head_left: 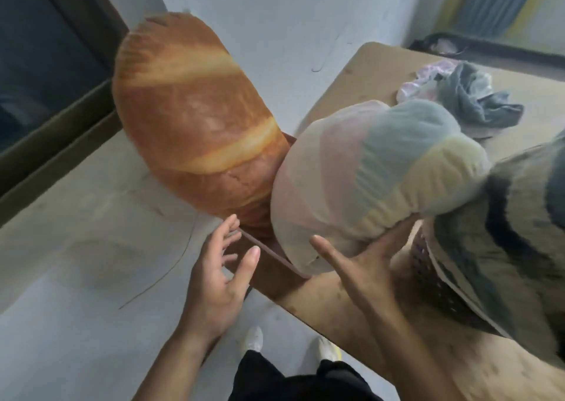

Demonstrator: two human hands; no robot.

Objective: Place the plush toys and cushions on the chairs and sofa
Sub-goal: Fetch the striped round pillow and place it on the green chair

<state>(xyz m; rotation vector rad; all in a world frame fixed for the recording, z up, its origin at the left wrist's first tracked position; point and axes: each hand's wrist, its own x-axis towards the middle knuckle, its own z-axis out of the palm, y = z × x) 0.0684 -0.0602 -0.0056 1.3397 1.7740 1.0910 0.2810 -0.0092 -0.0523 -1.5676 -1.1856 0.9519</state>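
Note:
A big bread-shaped cushion (195, 119) stands tilted in a brown bin (269, 260) at the table's near-left corner. Beside it a round pastel striped cushion (376, 180) rests on the bin's rim. My right hand (363, 266) presses its open palm and spread fingers against the pastel cushion's underside. My left hand (220, 272) hovers open just left of the bin, near the foot of the bread cushion, touching nothing. At the right edge lies a grey and black striped plush (501, 241), partly cut off by the frame.
The bin and a perforated dark basket (428, 275) stand on a tan table (367, 67). A heap of grey and pink cloth (458, 91) lies at its far end. A dark window frame (61, 64) lines the left wall. My feet (253, 339) stand on grey floor.

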